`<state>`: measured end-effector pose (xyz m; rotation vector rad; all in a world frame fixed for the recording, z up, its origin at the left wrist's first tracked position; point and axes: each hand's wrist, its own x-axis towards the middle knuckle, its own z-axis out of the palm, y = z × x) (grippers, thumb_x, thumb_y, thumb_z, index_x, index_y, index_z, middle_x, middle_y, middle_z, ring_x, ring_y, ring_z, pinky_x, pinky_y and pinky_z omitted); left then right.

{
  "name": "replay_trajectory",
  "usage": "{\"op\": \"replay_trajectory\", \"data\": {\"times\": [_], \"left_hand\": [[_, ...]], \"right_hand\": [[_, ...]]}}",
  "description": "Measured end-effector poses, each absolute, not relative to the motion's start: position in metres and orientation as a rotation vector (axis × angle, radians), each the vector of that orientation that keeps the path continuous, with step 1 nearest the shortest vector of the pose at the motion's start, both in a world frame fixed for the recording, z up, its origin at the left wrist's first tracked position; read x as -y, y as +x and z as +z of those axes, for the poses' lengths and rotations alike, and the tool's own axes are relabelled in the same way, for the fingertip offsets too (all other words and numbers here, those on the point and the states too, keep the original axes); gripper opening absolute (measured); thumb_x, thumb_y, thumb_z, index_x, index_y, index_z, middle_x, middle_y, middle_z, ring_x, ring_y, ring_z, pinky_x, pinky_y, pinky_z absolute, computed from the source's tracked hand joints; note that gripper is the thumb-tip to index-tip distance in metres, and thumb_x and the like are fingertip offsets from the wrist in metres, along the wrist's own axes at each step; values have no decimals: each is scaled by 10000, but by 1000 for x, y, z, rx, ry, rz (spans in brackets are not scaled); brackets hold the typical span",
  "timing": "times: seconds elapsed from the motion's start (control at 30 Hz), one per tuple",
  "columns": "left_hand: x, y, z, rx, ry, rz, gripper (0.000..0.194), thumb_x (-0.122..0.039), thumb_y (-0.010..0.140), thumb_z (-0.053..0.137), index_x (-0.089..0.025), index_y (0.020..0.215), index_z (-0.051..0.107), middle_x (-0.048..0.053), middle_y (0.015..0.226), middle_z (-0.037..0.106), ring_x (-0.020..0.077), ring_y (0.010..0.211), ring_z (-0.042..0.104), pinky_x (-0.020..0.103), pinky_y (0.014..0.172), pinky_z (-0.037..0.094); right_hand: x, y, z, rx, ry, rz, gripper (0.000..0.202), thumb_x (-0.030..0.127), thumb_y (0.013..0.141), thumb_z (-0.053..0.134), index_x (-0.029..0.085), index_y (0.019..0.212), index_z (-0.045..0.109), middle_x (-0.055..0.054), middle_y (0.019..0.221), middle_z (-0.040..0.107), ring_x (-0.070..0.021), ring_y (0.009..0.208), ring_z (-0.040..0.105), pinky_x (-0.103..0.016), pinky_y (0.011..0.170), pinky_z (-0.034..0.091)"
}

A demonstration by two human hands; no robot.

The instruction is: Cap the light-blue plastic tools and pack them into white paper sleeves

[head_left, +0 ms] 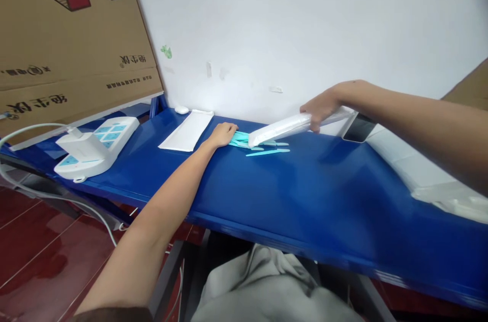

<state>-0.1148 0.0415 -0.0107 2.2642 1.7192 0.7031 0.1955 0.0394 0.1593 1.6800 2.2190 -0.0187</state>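
Observation:
My left hand (pixel 224 134) rests on the table with its fingers curled over one end of a small heap of thin turquoise sticks (pixel 241 138). A single turquoise stick (pixel 268 152) lies apart in front of the heap. Above the right side of the heap, my right hand (pixel 324 107) grips a long white packet (pixel 280 129) with clear plastic around it. The packet is tilted, its lower left end close to the sticks and covering part of them. Whether it touches them I cannot tell.
On the blue table (pixel 244 195), a flat white sleeve (pixel 187 131) lies left of my left hand. A power strip (pixel 99 144) with a plugged-in charger sits at the left edge. A phone (pixel 358 128) and white packaging (pixel 412 169) lie right. A cardboard box (pixel 76 42) stands behind left.

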Motion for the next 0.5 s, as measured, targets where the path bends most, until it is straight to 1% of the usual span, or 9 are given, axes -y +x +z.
{"op": "replay_trajectory", "data": {"times": [0.1,0.17,0.27,0.4,0.5], "left_hand": [[-40,-113,-12,-1716,2289,714,428,-338,1013,386,-225,1061,796,45,1197,770,248,1146,689,293,996,480],[-40,-112,-13,-1739,2283,725,396,-316,1000,417,-226,1049,799,46,1165,779,242,1118,697,286,989,482],[-43,-108,-15,-1816,2236,751,373,-288,989,436,-224,1093,789,55,1183,772,247,1139,687,295,1006,479],[-46,-100,-15,-1917,2137,781,391,-261,991,410,-235,1122,778,56,1213,760,266,1170,674,339,1031,480],[-45,-92,-12,-1980,2055,792,403,-245,987,395,-224,1106,779,84,1215,755,297,1177,669,383,1009,497]], "right_hand": [[-29,193,173,-1978,1640,-122,485,392,632,861,221,1044,671,-88,1030,642,-324,983,588,-442,789,407],[-22,193,183,-1965,1671,-102,466,350,654,856,215,1056,663,-92,1054,636,-321,997,582,-437,796,390],[-17,200,192,-1949,1705,-115,455,353,654,863,226,1043,664,-85,1048,632,-310,978,580,-432,787,377],[-14,213,196,-1871,1738,-80,458,370,646,857,244,1045,671,-71,1034,622,-289,951,571,-423,768,368],[-15,221,193,-1832,1763,-95,469,333,598,870,241,1023,692,-62,999,627,-279,931,570,-415,766,365]]}}
